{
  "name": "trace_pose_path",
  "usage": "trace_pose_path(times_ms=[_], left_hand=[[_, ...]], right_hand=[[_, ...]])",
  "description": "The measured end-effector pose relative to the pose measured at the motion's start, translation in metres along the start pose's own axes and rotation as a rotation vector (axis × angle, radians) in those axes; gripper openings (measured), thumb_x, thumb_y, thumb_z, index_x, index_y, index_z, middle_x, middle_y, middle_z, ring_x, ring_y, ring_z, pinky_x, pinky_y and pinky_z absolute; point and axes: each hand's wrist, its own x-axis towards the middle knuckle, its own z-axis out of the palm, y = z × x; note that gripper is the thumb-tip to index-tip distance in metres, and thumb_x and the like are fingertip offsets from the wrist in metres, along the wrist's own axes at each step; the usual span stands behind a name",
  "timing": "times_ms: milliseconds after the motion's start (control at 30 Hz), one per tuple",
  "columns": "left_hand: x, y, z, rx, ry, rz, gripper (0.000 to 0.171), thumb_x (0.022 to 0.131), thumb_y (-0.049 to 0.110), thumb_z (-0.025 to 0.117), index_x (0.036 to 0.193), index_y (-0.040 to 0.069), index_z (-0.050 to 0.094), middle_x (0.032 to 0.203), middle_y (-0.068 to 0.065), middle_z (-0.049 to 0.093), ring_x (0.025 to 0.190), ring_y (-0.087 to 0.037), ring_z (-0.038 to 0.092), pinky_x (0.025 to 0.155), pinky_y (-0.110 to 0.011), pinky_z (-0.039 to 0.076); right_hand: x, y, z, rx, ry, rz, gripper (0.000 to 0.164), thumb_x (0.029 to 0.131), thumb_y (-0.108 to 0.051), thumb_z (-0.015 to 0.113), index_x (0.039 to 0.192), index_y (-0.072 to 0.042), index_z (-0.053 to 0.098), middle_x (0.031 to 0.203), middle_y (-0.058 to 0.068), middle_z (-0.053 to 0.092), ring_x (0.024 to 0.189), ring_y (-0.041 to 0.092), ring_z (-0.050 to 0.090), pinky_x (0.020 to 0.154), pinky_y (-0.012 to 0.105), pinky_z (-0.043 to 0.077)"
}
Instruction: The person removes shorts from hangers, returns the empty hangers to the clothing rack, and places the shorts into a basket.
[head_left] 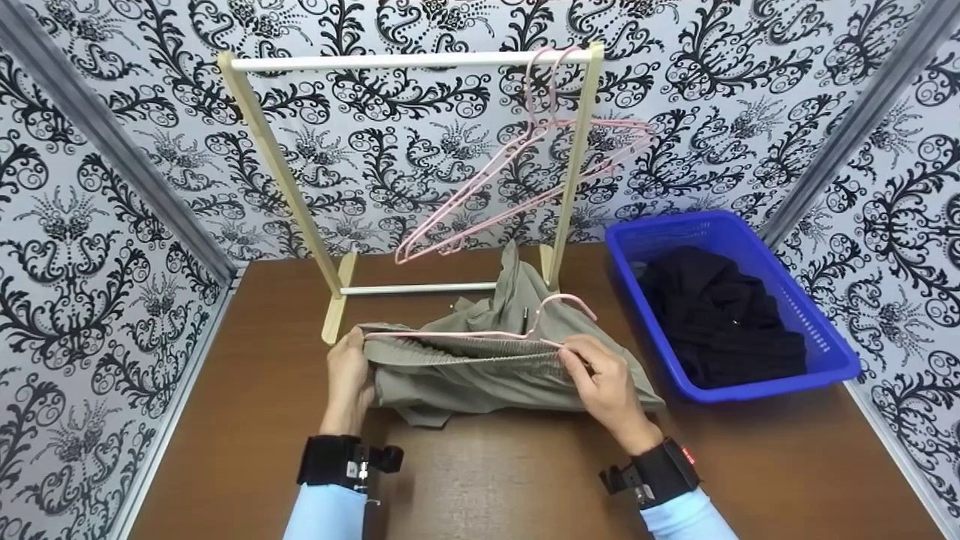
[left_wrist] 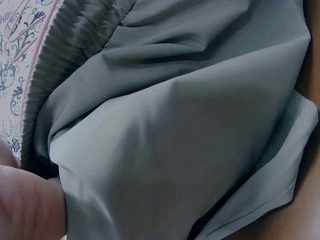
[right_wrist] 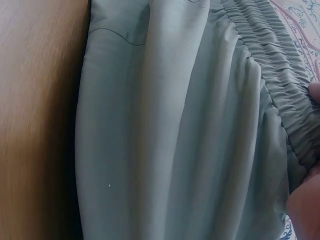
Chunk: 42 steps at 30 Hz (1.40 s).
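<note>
A pair of grey-green pants [head_left: 480, 394] with a gathered elastic waistband [right_wrist: 280, 65] lies bunched over the table, its waist opening held up and stretched sideways. A pink hanger [head_left: 465, 334] runs along the waist opening, its hook pointing up and right. My left hand [head_left: 349, 375] grips the left end of the waistband, where the hanger's end meets it. At the opposite end, my right hand [head_left: 606, 379] pinches the waistband between thumb and fingers, beside the hanger's right arm. In the left wrist view, the cloth hangs in broad folds beside the thumb [left_wrist: 32, 205].
Behind the pants stands a rack with wooden posts [head_left: 279, 165] and a white top rail [head_left: 405, 61]. Pink hangers [head_left: 480, 180] hang at its right end. A blue basket [head_left: 814, 315] with dark clothes [head_left: 720, 315] sits on the right of the brown table [head_left: 480, 480].
</note>
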Motion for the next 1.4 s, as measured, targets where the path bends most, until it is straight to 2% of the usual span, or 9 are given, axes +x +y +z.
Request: trace_pose_path(times_ms=[67,133,233,333,433,733,933,1233,1400], left_hand=[[-0.0004,0.0007,-0.0008,-0.029,-0.045,-0.022,0.047,0.114,0.023,0.031,0.141,-0.013,0.044,0.154,-0.025,0.040,0.142,-0.029,0.040,0.117,-0.038,0.035],[-0.0007,0.0010,-0.0011,-0.033,-0.048,-0.021,0.050,0.114,0.022,0.030,0.150,-0.012,0.036,0.157,-0.026,0.037,0.145,-0.029,0.037,0.118,-0.038,0.034],[-0.0010,0.0001,0.0003,0.071,0.030,0.049,0.039,0.113,0.020,0.036,0.115,-0.012,0.057,0.113,-0.020,0.061,0.108,-0.023,0.059,0.093,-0.028,0.047],[-0.0012,-0.0009,0.0016,0.238,0.141,0.156,0.038,0.111,0.019,0.042,0.076,0.006,0.043,0.071,0.000,0.039,0.066,-0.013,0.039,0.064,-0.026,0.035],[-0.0011,-0.0007,0.0021,0.352,0.203,0.241,0.043,0.111,0.017,0.044,0.068,0.013,0.037,0.064,0.005,0.030,0.060,-0.011,0.028,0.059,-0.026,0.027],[0.0029,0.0012,-0.0006,0.415,0.260,0.234,0.044,0.109,0.016,0.046,0.066,0.013,0.037,0.064,0.003,0.028,0.061,-0.015,0.027,0.061,-0.029,0.026],[0.0018,0.0027,-0.0026,0.639,0.281,0.272,0.042,0.109,0.018,0.044,0.068,0.013,0.040,0.072,-0.009,0.042,0.073,-0.029,0.042,0.072,-0.039,0.035],[-0.0019,0.0021,-0.0001,0.713,0.229,0.299,0.034,0.110,0.017,0.042,0.102,-0.007,0.064,0.122,-0.032,0.065,0.116,-0.054,0.058,0.098,-0.060,0.042],[-0.0029,-0.0011,0.0017,0.744,0.201,0.307,0.033,0.110,0.018,0.042,0.096,-0.006,0.061,0.112,-0.031,0.065,0.105,-0.051,0.059,0.091,-0.058,0.042]], right_hand=[[-0.0001,-0.0005,0.0005,0.005,0.020,0.000,0.018,0.089,0.011,0.069,0.095,-0.005,0.074,0.098,0.009,0.073,0.089,0.020,0.069,0.086,0.013,0.047],[0.0007,-0.0011,0.0009,0.009,0.035,-0.012,0.017,0.089,0.011,0.069,0.095,-0.004,0.074,0.097,0.011,0.073,0.089,0.022,0.069,0.087,0.014,0.047],[0.0029,-0.0022,0.0013,-0.002,0.050,-0.046,0.016,0.088,0.011,0.070,0.094,-0.003,0.074,0.094,0.014,0.072,0.088,0.025,0.070,0.089,0.015,0.048],[0.0049,-0.0019,0.0020,-0.011,0.066,-0.076,0.018,0.085,0.012,0.073,0.092,-0.004,0.074,0.093,0.013,0.073,0.086,0.026,0.070,0.089,0.016,0.048],[0.0056,-0.0010,0.0019,-0.006,0.079,-0.080,0.021,0.082,0.014,0.074,0.090,-0.005,0.075,0.092,0.010,0.073,0.085,0.025,0.070,0.087,0.016,0.049],[0.0058,0.0000,0.0007,-0.004,0.110,-0.071,0.022,0.081,0.015,0.075,0.088,-0.005,0.075,0.091,0.008,0.073,0.084,0.024,0.070,0.087,0.016,0.049],[0.0085,-0.0003,-0.0012,-0.021,0.160,-0.065,0.021,0.081,0.016,0.075,0.088,-0.004,0.076,0.088,0.009,0.072,0.081,0.023,0.068,0.086,0.015,0.049],[0.0085,-0.0020,0.0002,-0.002,0.147,-0.064,0.020,0.083,0.016,0.073,0.088,-0.003,0.075,0.088,0.009,0.071,0.082,0.022,0.068,0.086,0.016,0.049],[0.0080,-0.0019,0.0005,0.000,0.146,-0.057,0.020,0.084,0.015,0.073,0.088,-0.004,0.075,0.088,0.008,0.072,0.083,0.022,0.068,0.087,0.016,0.049]])
